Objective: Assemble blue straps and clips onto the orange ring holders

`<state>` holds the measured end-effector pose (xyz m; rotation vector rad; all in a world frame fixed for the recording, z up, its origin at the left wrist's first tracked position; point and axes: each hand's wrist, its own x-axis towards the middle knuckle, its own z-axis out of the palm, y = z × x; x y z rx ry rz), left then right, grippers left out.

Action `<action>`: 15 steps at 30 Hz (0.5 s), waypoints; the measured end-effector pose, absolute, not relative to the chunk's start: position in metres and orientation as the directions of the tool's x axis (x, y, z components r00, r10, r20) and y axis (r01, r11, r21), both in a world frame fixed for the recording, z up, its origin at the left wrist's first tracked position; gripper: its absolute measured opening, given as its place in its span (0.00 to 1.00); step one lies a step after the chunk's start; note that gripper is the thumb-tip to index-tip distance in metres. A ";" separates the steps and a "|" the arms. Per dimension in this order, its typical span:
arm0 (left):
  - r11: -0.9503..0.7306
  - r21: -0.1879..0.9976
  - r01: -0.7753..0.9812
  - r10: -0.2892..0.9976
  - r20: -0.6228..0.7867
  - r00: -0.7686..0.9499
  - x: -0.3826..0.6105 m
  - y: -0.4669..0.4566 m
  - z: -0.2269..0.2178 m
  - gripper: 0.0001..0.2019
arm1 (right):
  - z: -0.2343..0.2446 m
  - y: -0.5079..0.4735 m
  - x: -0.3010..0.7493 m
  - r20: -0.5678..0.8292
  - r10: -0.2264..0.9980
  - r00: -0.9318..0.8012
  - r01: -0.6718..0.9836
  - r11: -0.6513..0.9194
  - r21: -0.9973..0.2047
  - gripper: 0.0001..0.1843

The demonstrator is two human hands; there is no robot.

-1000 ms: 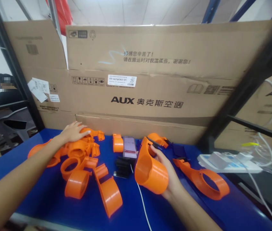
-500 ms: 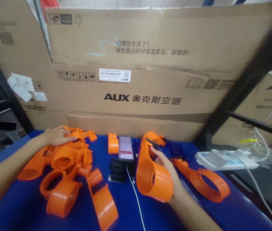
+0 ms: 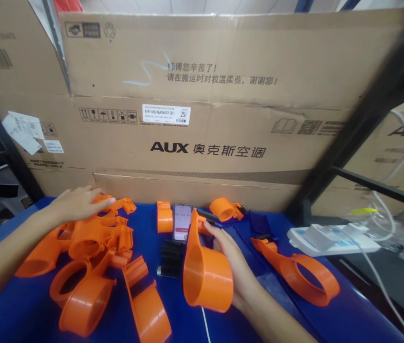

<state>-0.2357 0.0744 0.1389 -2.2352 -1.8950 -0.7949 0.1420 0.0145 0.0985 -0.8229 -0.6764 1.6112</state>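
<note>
My right hand (image 3: 228,247) grips an orange tape dispenser (image 3: 209,281) by its handle end, holding it up above the blue table. Its wide ring hangs downward, and a dark strip shows at its top end. On the left, my left hand (image 3: 80,202) reaches over a pile of orange tape dispensers (image 3: 87,238), thumb apart from the other fingers. Some of its fingertips are hidden behind the pile's far side; I see nothing held in it. A separate tape dispenser (image 3: 148,305) lies at the pile's right edge.
Black pieces (image 3: 171,257) lie mid-table near a lit phone (image 3: 182,221) and a small orange dispenser (image 3: 165,218). More dispensers lie at the back (image 3: 223,208) and right (image 3: 305,278). A white power strip (image 3: 330,243) sits right; a large cardboard box (image 3: 202,124) stands behind.
My right hand has moved left with the tape dispenser, turning it more upright and uncovering the dispenser at the back. The left hand stays over the pile, shifted slightly. The view has shifted a little.
</note>
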 end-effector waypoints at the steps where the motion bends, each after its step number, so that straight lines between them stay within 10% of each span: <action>1: -0.260 0.273 0.926 0.897 0.424 0.127 -0.209 0.061 0.144 0.24 | 0.098 0.016 0.141 -0.142 0.985 -0.095 -0.578 -0.171 -0.798 0.23; 6: -0.571 0.507 0.646 0.815 0.449 0.367 -0.067 -0.031 0.130 0.13 | 0.103 0.020 0.147 -0.112 0.993 -0.041 -0.597 -0.115 -0.794 0.23; 15: -0.805 0.206 0.556 0.590 0.372 0.717 -0.077 -0.053 0.014 0.15 | 0.114 0.012 0.165 -0.121 0.988 -0.095 -0.596 -0.154 -0.788 0.22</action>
